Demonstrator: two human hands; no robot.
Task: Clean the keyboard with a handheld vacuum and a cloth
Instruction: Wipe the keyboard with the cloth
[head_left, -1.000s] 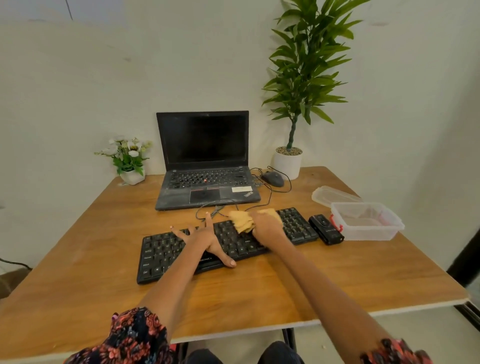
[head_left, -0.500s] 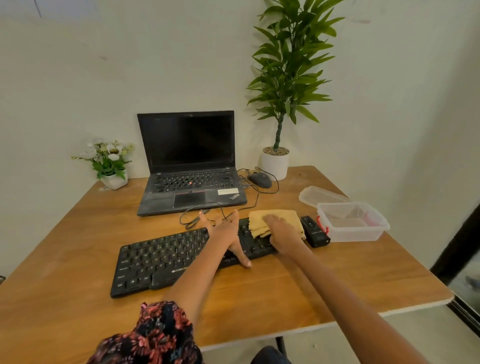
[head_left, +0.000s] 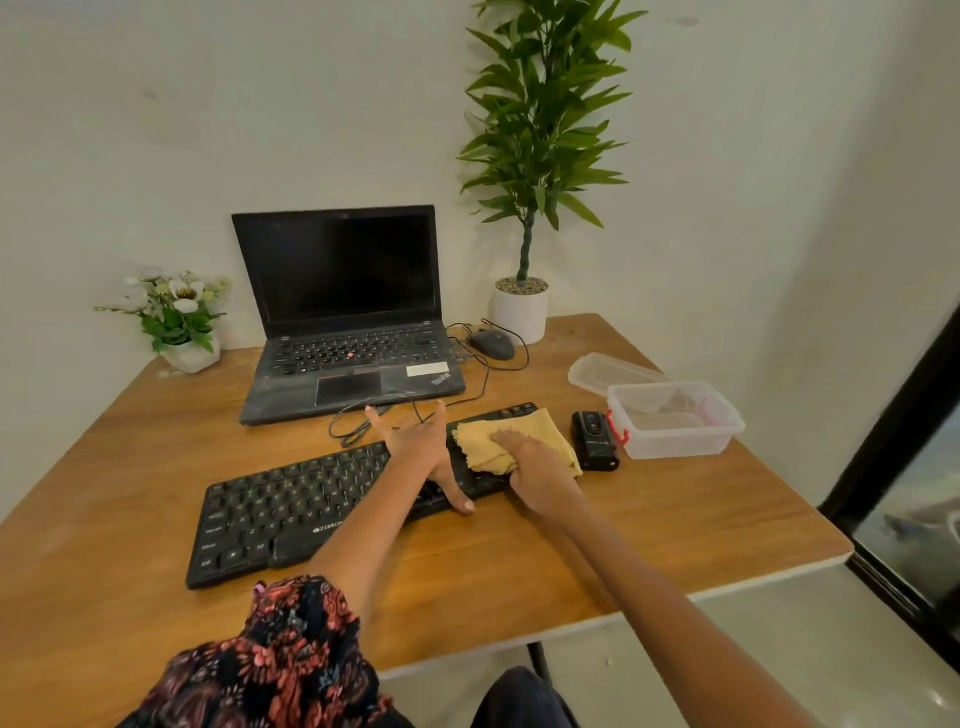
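A black keyboard lies slanted across the wooden table. My left hand rests flat on its right half with fingers spread, holding nothing. My right hand presses a crumpled yellow cloth onto the keyboard's right end, which the cloth mostly hides. A small black handheld vacuum lies on the table just right of the keyboard, touched by neither hand.
An open black laptop stands behind the keyboard with loose cables in front of it. A mouse, a potted plant, a small flower pot, a clear plastic box and its lid are also there.
My right hand has slid the cloth from the keyboard's middle to its right end. My left hand has shifted right along the keys too. The camera has turned right.
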